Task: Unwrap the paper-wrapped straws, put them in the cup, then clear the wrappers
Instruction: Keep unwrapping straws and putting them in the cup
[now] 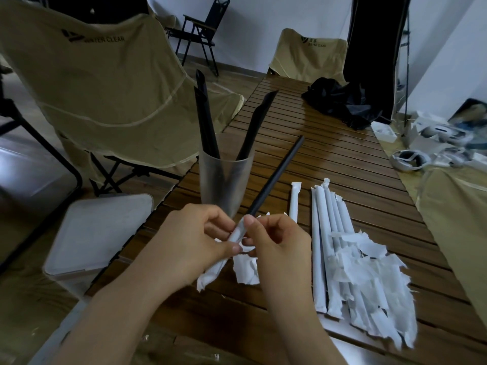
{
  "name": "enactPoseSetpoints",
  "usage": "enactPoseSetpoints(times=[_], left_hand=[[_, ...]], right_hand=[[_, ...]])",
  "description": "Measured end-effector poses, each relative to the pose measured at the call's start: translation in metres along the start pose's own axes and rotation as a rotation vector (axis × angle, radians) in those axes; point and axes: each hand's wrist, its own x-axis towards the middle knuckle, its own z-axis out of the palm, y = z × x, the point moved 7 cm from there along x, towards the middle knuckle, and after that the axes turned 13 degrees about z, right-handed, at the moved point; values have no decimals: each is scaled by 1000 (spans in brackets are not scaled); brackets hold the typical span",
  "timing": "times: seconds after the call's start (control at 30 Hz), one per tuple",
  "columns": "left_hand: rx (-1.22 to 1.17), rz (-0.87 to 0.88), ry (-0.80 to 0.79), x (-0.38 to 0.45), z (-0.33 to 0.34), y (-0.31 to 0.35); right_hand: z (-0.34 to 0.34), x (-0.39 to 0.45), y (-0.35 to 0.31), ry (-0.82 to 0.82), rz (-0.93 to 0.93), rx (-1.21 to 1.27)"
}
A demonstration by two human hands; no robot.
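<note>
A black straw [279, 172] sticks up and away from my hands, its lower end still inside a white paper wrapper [224, 256]. My left hand [195, 241] pinches the wrapper between thumb and fingers. My right hand [276, 241] pinches the wrapper's torn top where the straw comes out. Just behind my hands stands a frosted plastic cup [224, 180] holding several black straws [208, 119]. To the right lie several wrapped straws [324, 233] in a row, one more wrapped straw [294, 201] apart from them, and a heap of torn wrappers [369, 283].
All this sits on a slatted wooden table [329, 159]. A black bag [340, 101] lies at its far end. Tan folding chairs [110, 83] stand to the left and behind. A white bin lid [100, 233] is at the lower left. White headsets [411, 159] lie at the right.
</note>
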Motion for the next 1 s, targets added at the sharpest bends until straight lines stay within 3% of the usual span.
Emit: enactPoseSetpoints(times=[0.13, 0.37, 0.53, 0.8, 1.0], left_hand=[[29, 24, 0, 1, 0, 1], [-2, 82, 54, 3, 0, 6], [-36, 35, 49, 4, 5, 1], [25, 98, 8, 9, 30, 15], [6, 92, -3, 11, 36, 13]], right_hand=[[-1, 3, 2, -44, 25, -50], [2, -2, -11, -75, -87, -221], [-1, 3, -5, -86, -59, -270], [-22, 5, 5, 5, 122, -107], [-29, 4, 10, -19, 268, 21]])
